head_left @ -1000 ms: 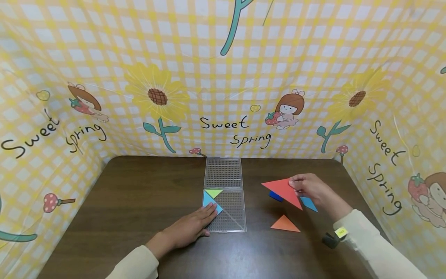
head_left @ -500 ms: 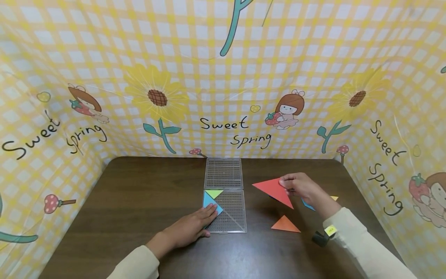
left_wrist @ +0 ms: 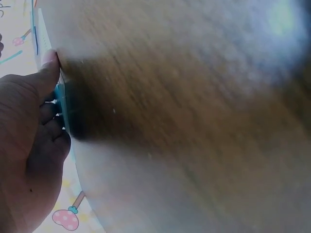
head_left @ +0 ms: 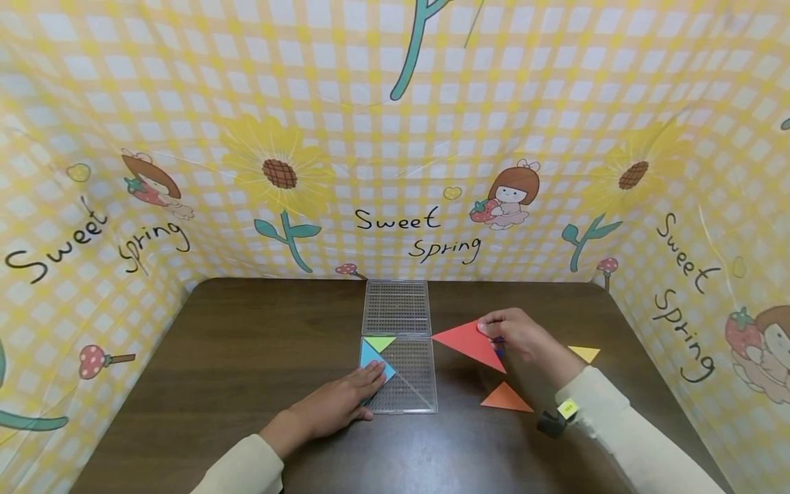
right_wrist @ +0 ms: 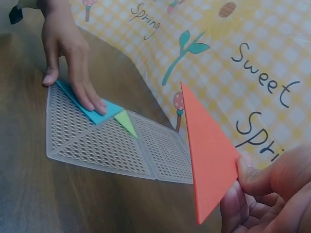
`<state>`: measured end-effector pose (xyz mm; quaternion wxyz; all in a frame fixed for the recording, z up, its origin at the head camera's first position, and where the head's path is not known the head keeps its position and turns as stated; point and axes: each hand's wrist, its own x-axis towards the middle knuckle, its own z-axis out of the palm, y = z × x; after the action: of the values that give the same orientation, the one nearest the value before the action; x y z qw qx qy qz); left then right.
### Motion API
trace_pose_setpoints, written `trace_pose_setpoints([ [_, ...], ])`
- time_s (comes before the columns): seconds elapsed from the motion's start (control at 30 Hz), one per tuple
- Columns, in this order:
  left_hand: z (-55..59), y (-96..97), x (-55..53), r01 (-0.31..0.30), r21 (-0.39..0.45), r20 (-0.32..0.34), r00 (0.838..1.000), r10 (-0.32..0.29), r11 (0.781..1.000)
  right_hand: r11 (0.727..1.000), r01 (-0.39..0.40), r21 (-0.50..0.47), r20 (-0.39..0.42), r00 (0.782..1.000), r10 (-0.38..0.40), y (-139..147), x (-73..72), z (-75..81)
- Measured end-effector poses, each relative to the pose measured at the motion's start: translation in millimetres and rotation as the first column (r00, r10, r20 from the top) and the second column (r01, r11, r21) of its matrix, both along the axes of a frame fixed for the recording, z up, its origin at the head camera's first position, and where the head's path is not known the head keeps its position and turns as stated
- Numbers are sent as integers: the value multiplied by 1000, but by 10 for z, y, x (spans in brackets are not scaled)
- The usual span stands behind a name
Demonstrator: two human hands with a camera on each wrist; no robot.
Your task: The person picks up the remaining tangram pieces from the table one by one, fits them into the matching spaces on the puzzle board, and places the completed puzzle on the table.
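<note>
In the head view, a hinged clear plastic case lies unfolded, with its near half holding a light blue triangle tangram piece and a small green triangle. My left hand rests straight fingers on the light blue piece, and its thumb touches the case's edge. Between thumb and fingers my right hand pinches the corner of a large red triangle. That piece is held above the table, just right of the case. The right wrist view shows the red triangle tilted up.
On the table's right side lie an orange triangle and a yellow piece. A dark blue piece is mostly hidden behind the right hand. The far half of the case reaches toward the checked cloth backdrop.
My right hand has carried the red triangle left toward the case. The yellow piece has come into view, while the blue piece under the right arm is now hidden. My left hand stays put.
</note>
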<state>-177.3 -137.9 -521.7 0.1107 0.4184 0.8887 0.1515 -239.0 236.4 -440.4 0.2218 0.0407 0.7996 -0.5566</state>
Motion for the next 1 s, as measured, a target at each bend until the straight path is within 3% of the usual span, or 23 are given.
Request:
trace_pose_setpoints([
  [0.43, 12, -17, 9, -14, -23, 16, 1000, 14, 1000, 999, -19, 46, -27, 999, 20, -276, 24, 8],
  [0.77, -13, 2, 4, 9, 5, -74, 997, -8, 1000, 996, 0, 87, -29, 1000, 3, -485, -8, -91],
  [1.0, -27, 4, -3, -29, 10, -23, 999, 30, 1000, 995, 1, 98, -47, 999, 4, -580, -24, -158],
])
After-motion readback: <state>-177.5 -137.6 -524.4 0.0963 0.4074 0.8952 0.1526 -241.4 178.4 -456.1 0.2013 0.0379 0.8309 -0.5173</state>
